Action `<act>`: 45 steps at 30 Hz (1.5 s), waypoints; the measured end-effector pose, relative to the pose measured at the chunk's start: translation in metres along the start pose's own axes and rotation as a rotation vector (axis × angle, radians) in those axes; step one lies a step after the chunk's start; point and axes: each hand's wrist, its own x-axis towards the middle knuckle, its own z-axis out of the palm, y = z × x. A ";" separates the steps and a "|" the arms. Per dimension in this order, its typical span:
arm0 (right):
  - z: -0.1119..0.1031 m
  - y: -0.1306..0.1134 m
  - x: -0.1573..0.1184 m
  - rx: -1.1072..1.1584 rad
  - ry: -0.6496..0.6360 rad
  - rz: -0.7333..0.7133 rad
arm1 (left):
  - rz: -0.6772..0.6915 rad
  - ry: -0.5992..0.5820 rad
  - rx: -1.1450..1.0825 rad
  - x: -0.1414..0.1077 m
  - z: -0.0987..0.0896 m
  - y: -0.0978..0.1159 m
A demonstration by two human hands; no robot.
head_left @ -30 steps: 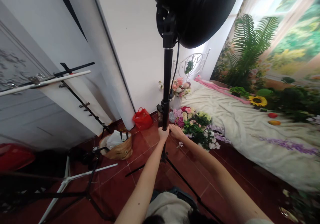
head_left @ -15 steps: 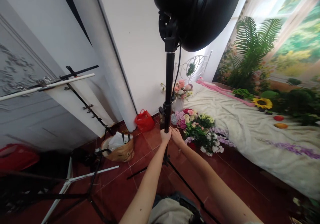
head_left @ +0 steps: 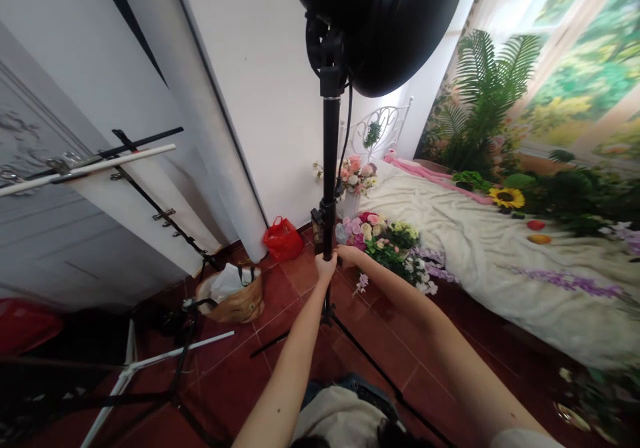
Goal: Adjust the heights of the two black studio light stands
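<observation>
A black light stand point(head_left: 331, 148) rises upright in front of me, carrying a large black lamp head point(head_left: 385, 28) at the top of the view. My left hand point(head_left: 326, 265) is wrapped round the pole, below a black clamp collar point(head_left: 327, 211). Just to its right, my right hand point(head_left: 347, 256) is closed at the side of the pole, its fingertips on a small dark part that I cannot make out clearly. Below my hands the stand's black legs point(head_left: 367, 355) spread over the red tiles.
Flowers point(head_left: 390, 248) lie right of the stand, beside a bed with a cream blanket point(head_left: 480, 248). A red bag point(head_left: 283, 239) and a woven basket point(head_left: 237, 305) stand to the left. Further left are a white stand point(head_left: 130, 368) and a backdrop frame point(head_left: 150, 201).
The view has shifted slightly, so the stand and lamp appear further left. My right hand has turned at the wrist, its fingers now curled beside the pole. My left hand keeps its hold.
</observation>
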 end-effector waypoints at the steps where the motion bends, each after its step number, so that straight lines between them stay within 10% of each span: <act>1: -0.004 0.002 0.003 -0.008 -0.031 -0.018 | -0.004 -0.001 0.000 0.000 0.000 -0.001; 8: -0.014 -0.004 -0.002 -0.068 0.055 -0.062 | -0.013 -0.012 -0.030 0.001 0.000 -0.001; 20: 0.041 -0.033 -0.086 0.210 0.577 -0.008 | -0.022 -0.010 -0.064 -0.003 -0.005 0.012; 26: -0.057 -0.053 -0.076 0.894 1.133 0.099 | -0.061 -0.011 -0.108 -0.005 -0.003 0.013; 31: -0.139 -0.099 -0.065 1.130 1.104 -0.198 | -0.045 -0.011 -0.092 -0.003 -0.003 0.010; 45: -0.172 -0.104 -0.040 0.957 1.023 -0.047 | -0.027 -0.096 -0.067 -0.009 -0.014 0.014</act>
